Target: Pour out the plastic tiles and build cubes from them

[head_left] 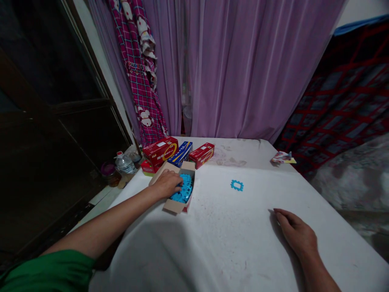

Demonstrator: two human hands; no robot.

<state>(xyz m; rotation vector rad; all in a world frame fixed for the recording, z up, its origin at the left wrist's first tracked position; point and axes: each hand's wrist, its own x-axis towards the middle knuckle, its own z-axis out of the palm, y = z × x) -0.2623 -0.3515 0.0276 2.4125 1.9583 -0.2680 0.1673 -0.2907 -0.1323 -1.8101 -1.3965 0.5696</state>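
Observation:
My left hand (167, 183) reaches into an open cardboard box (176, 206) filled with several blue plastic pieces (185, 190); its fingers curl down among the pieces, and what they hold is hidden. One blue frame-shaped piece (236, 185) lies alone on the white table (219, 239), to the right of the box. My right hand (296, 233) rests flat on the table near the front right, fingers stretched out, holding nothing.
Two red boxes (161, 151) (201, 155) and a blue box (181, 153) stand behind the open box. A small folded packet (282, 157) lies at the far right edge. A water bottle (124, 163) and jar (108, 171) stand on the floor left. Purple curtains (243, 69) hang behind.

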